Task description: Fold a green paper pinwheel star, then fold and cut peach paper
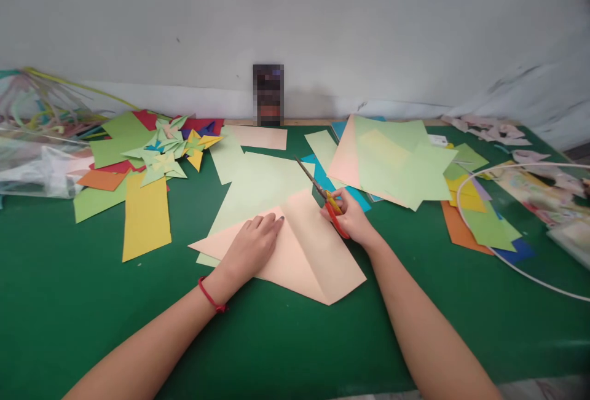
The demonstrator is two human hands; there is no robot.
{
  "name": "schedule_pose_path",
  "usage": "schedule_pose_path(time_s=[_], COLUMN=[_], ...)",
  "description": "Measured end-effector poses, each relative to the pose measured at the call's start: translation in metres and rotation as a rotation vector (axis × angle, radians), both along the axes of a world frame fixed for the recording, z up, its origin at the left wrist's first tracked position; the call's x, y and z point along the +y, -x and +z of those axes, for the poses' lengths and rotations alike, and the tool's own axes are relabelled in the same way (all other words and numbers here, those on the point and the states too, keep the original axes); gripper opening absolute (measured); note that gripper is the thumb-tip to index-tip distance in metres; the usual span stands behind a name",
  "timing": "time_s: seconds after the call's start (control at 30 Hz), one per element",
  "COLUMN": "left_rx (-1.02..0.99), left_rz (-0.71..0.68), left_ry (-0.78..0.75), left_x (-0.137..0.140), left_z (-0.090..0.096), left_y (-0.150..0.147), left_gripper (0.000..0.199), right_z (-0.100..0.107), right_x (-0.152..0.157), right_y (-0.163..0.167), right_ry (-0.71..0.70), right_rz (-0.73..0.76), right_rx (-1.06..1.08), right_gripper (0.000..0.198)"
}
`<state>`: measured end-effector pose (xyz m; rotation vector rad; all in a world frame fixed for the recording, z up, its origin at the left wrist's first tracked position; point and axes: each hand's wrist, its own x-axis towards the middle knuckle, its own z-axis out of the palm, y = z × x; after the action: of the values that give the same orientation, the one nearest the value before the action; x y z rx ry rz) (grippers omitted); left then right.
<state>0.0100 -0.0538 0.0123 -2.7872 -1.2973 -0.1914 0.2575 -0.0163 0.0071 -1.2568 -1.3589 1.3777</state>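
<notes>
A peach sheet of paper (295, 249) with a crease down it lies at the middle of the table, its right part tilted up along the crease. My left hand (253, 241) rests flat on this sheet, left of the crease, and holds nothing. My right hand (353, 219) is closed round the red and yellow handles of a pair of scissors (329, 200), just above the sheet's right edge. The scissors' blades point away to the upper left and look closed. Partly under the peach sheet is a larger pale green sheet (265, 179).
Folded paper stars (163, 154) lie on coloured sheets at the left, near a yellow sheet (147, 219). Green and peach sheets (391, 160) are piled at the right. A white hoop (465, 222) and paper scraps (488, 129) are farther right. A blurred-out upright object (268, 96) stands against the wall.
</notes>
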Motion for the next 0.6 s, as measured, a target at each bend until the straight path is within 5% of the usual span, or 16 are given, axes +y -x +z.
schedule_pose_path(time_s=[0.6], left_rx=[0.084], left_rz=[0.098], left_ry=[0.005], left_x=[-0.007], left_z=[0.004], left_y=[-0.013], left_gripper=[0.041], right_z=[0.000], right_x=[0.002], right_y=[0.002], right_ry=[-0.019], right_rz=[-0.003], right_rx=[-0.088], right_gripper=[0.033])
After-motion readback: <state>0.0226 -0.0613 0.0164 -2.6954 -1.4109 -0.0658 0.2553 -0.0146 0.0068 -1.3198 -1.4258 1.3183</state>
